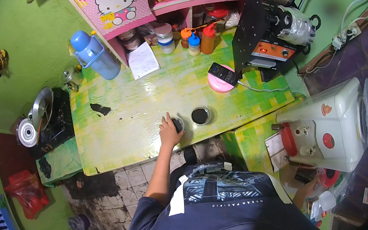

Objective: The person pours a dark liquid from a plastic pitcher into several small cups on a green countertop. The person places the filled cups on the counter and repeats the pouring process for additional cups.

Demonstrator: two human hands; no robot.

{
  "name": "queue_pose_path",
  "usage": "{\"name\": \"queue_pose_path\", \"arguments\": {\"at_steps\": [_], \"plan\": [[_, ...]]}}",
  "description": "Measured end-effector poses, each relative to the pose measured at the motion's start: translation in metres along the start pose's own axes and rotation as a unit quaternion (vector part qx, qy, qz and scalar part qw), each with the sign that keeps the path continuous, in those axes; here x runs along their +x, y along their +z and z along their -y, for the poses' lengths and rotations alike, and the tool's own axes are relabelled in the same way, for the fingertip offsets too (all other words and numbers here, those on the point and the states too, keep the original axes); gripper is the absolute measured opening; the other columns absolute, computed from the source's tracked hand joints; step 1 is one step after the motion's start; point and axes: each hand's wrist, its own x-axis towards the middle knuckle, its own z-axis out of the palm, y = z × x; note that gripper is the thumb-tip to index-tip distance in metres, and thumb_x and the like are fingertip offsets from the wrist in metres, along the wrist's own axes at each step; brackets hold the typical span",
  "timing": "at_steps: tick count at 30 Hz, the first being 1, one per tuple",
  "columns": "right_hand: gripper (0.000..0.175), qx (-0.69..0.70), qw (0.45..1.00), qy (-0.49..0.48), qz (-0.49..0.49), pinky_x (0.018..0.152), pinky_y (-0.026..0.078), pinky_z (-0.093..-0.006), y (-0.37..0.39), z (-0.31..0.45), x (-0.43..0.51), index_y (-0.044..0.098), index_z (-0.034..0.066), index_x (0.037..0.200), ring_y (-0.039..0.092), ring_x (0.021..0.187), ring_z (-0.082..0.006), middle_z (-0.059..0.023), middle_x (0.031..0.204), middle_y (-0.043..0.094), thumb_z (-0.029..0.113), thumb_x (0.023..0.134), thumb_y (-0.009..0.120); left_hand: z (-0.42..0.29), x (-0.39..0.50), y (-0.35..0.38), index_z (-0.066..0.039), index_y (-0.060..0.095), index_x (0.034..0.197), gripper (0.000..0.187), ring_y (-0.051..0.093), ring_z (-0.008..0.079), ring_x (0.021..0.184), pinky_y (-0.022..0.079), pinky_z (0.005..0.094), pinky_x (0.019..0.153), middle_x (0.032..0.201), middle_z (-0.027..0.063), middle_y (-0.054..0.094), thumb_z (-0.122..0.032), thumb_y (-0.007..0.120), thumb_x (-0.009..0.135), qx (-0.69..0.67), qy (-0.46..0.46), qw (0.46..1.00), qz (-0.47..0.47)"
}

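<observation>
My left hand [170, 133] is at the front of the table, its thumb and fingers around a small clear cup [178, 125] with dark contents. The hand hides part of that cup. Just to its right stands a second clear cup [200, 115], also filled with something dark. My right hand [311, 186] reaches low to the right, beside a dark packet [304, 175] and a clear container with a red part [329, 176]. It is small and partly hidden there, so whether it grips anything is unclear.
A black cup-sealing machine [267, 40] stands back right. Near it, a phone [223, 73] with a cable rests on a pink round lid [220, 82]. Squeeze bottles [208, 39], a notebook [143, 60] and a blue thermos [98, 58] line the back. A white water dispenser [336, 128] is at right.
</observation>
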Motion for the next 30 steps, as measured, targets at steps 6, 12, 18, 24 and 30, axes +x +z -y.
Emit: {"name": "queue_pose_path", "arguments": {"at_steps": [6, 12, 18, 24, 30], "plan": [[0.045, 0.008, 0.997, -0.031, 0.074, 0.080, 0.049, -0.0372, -0.006, -0.006, 0.009, 0.054, -0.0014, 0.105, 0.059, 0.091, -0.0268, -0.0163, 0.106, 0.058, 0.017, 0.072, 0.078, 0.001, 0.001, 0.001, -0.004, 0.009, 0.145, 0.111, 0.043, 0.0432, 0.115, 0.046, 0.0483, 0.089, 0.140, 0.0279, 0.028, -0.034, 0.080, 0.064, -0.001, 0.003, 1.000, -0.001], [0.048, 0.011, 0.993, -0.045, 0.112, 0.083, 0.048, -0.0373, -0.012, -0.009, 0.016, 0.051, -0.0018, 0.109, 0.057, 0.094, -0.0273, -0.0171, 0.109, 0.056, 0.015, 0.073, 0.077, 0.004, 0.003, 0.004, -0.005, 0.009, 0.145, 0.112, 0.043, 0.0440, 0.115, 0.046, 0.0489, 0.089, 0.140, 0.0281, 0.029, -0.034, 0.080, 0.064, -0.004, 0.013, 1.000, -0.007], [0.051, -0.002, 0.991, -0.050, 0.121, 0.086, 0.046, -0.0373, -0.020, -0.010, 0.021, 0.048, -0.0022, 0.113, 0.056, 0.098, -0.0277, -0.0179, 0.113, 0.054, 0.014, 0.074, 0.076, 0.003, 0.003, 0.002, -0.005, 0.009, 0.146, 0.113, 0.044, 0.0443, 0.114, 0.046, 0.0490, 0.090, 0.139, 0.0280, 0.029, -0.035, 0.080, 0.063, -0.007, 0.020, 1.000, -0.009], [0.055, 0.004, 0.992, -0.051, 0.111, 0.089, 0.044, -0.0374, -0.022, -0.012, 0.025, 0.045, -0.0025, 0.118, 0.054, 0.102, -0.0281, -0.0187, 0.116, 0.052, 0.013, 0.075, 0.075, 0.000, 0.000, -0.007, -0.002, 0.011, 0.144, 0.112, 0.042, 0.0451, 0.116, 0.044, 0.0476, 0.093, 0.136, 0.0300, 0.030, -0.035, 0.081, 0.063, -0.006, 0.019, 1.000, 0.013], [0.058, 0.039, 0.995, -0.033, 0.082, 0.092, 0.042, -0.0375, -0.012, -0.013, 0.020, 0.042, -0.0029, 0.122, 0.053, 0.105, -0.0285, -0.0195, 0.120, 0.051, 0.012, 0.076, 0.074, -0.003, -0.002, -0.006, -0.003, 0.031, 0.137, 0.101, 0.046, 0.0403, 0.110, 0.047, 0.0455, 0.088, 0.127, 0.0241, 0.039, -0.036, 0.083, 0.057, -0.001, 0.013, 1.000, -0.028]]}}
